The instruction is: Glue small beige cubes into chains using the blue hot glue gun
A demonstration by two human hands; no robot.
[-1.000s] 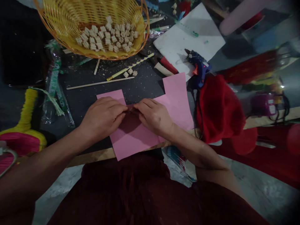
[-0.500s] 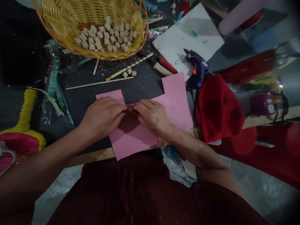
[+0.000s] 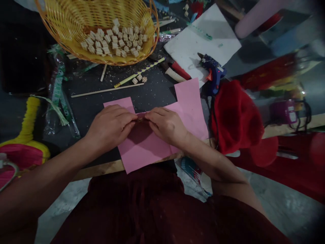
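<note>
A pink sheet of paper [image 3: 148, 152] with a notch cut from its far side lies at the table's front edge. My left hand [image 3: 110, 123] is closed at the notch's inner edge, thumb and fingers pinching the paper there. Just to its right, my right hand [image 3: 166, 124] pinches the same edge, fingertips facing the left ones. In the narrow gap between them shows a small brownish strip [image 3: 141, 120], mostly hidden by my fingers; its kind cannot be made out. The paper's edge appears slightly raised or folded at this spot.
Beyond my hands are a thin wooden stick [image 3: 108, 90], a yellow pencil [image 3: 139, 73] and a yellow basket [image 3: 63, 37] holding small wooden pieces. A blue glue gun [image 3: 215, 73] rests by white card [image 3: 203, 30]. Red cloth [image 3: 236, 118] lies right, a yellow-handled item [image 3: 29, 118] left.
Both hands stay at the paper's inner edge with almost the same grip. My right fingers have shifted very slightly; the view has moved a little.
</note>
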